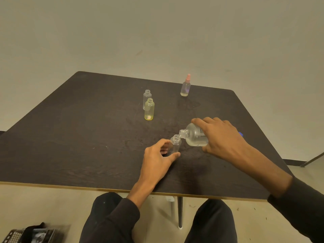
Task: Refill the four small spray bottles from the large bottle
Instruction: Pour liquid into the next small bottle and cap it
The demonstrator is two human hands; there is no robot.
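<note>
My right hand (222, 135) grips the large clear bottle (194, 136), tipped on its side with its open neck touching the mouth of a small clear bottle (175, 143). A little liquid lies in the large bottle's lower side. My left hand (157, 158) holds that small uncapped bottle upright on the dark table (87, 137). Farther back stand an uncapped yellow bottle (149, 109) and, right behind it, an uncapped clear one (147, 95). At the back right a small bottle with a pink spray top (185, 85) stands capped.
A small blue object (241, 134) peeks out behind my right hand. The table's near edge runs just above my knees. On the floor at the lower left lies a dark bag or basket (33, 234). A plain wall rises behind the table.
</note>
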